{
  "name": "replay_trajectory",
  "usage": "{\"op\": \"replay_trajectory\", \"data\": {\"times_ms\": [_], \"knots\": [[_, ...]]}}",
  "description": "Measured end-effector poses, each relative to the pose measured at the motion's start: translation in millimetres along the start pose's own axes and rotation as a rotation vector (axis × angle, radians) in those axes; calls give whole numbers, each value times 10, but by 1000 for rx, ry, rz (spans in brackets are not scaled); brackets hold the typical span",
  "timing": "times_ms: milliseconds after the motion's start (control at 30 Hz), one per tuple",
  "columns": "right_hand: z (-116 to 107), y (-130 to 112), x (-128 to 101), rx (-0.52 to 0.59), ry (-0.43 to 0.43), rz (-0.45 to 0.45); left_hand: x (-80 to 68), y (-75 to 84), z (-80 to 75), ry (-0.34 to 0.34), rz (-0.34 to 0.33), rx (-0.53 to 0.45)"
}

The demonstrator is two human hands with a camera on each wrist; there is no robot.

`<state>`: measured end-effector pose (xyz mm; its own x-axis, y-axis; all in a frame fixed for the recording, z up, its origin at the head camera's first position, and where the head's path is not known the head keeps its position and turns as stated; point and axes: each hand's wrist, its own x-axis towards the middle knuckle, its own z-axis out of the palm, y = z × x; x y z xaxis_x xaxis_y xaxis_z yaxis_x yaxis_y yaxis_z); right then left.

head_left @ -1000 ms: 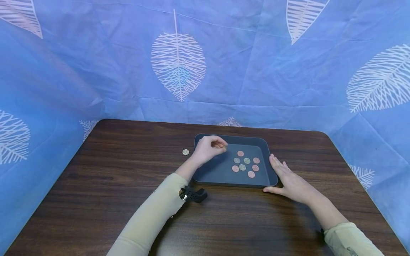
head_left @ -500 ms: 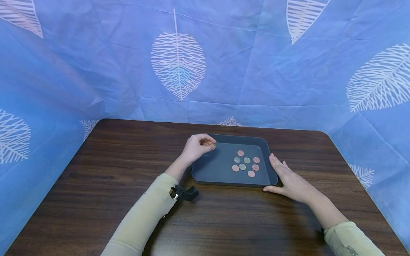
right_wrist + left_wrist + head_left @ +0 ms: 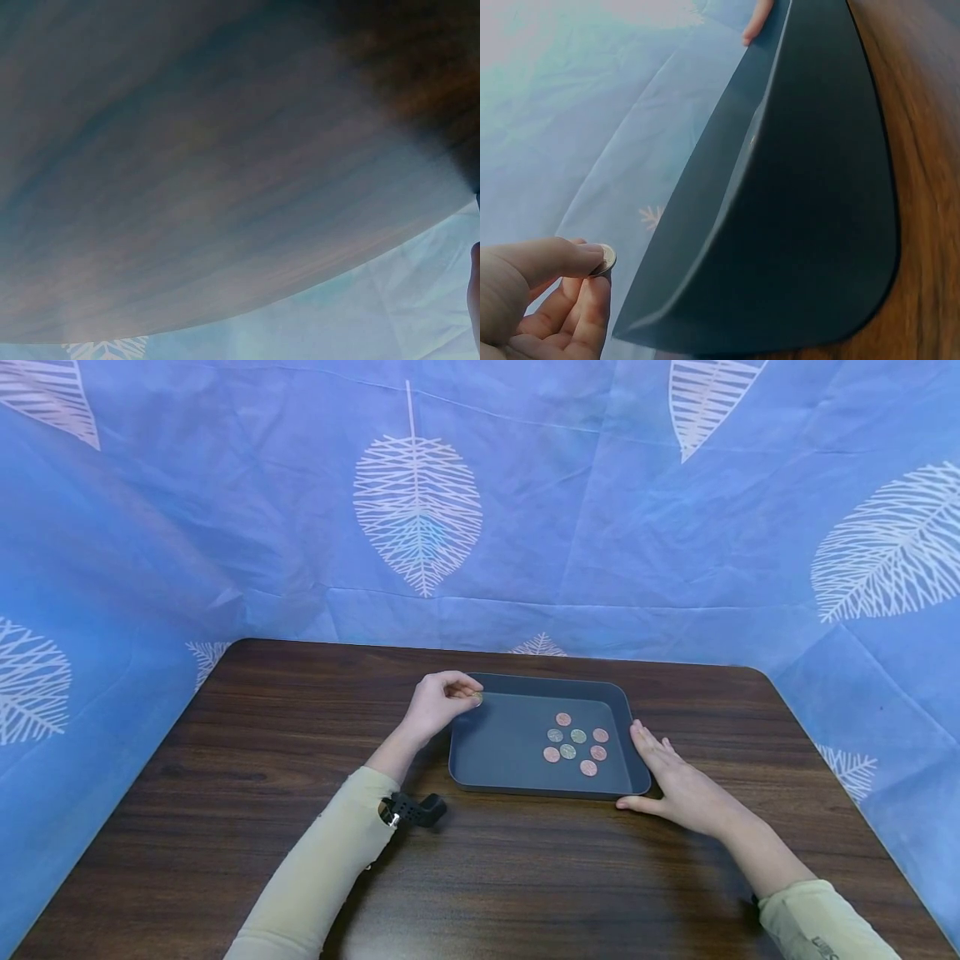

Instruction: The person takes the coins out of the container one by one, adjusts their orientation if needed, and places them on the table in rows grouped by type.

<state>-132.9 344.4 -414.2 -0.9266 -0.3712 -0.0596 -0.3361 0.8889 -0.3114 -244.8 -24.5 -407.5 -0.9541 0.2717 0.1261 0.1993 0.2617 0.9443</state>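
My left hand [image 3: 442, 703] pinches a coin [image 3: 607, 261] between thumb and fingertips, above the left rim of a dark grey rectangular tray [image 3: 495, 752]. Only the coin's edge side shows past the thumb in the left wrist view. On the tray's right half lie several loose coins, some copper like this one [image 3: 588, 768], others silvery like this one [image 3: 567, 751]. At the tray's right front corner rests my right hand [image 3: 686, 793], its fingers extended along the outer wall and the thumb at the front edge.
The tray stands on a dark wooden table [image 3: 525, 877] with rounded far corners. Behind it hangs a blue cloth [image 3: 562, 527] printed with white leaves. A black strap [image 3: 420, 810] sits on the left wrist.
My left hand has moved left from over the tray to its left rim, still pinching the coin. It now covers the spot where another coin lay on the table. The right hand stays put.
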Motion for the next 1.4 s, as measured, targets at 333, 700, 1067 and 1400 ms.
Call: {"op": "replay_trajectory", "data": {"times_ms": [333, 700, 1067, 1400], "knots": [[-15, 1, -6, 3, 0, 4, -26, -54, -144, 58, -35, 3], [-10, -5, 0, 15, -3, 2, -55, -151, -277, 109, -76, 9], [-26, -17, 12, 8, -15, 13, -107, -288, -433, 139, -97, 46], [-18, -17, 6, 10, -21, 20, -129, -391, -466, 153, -111, 182]]}}
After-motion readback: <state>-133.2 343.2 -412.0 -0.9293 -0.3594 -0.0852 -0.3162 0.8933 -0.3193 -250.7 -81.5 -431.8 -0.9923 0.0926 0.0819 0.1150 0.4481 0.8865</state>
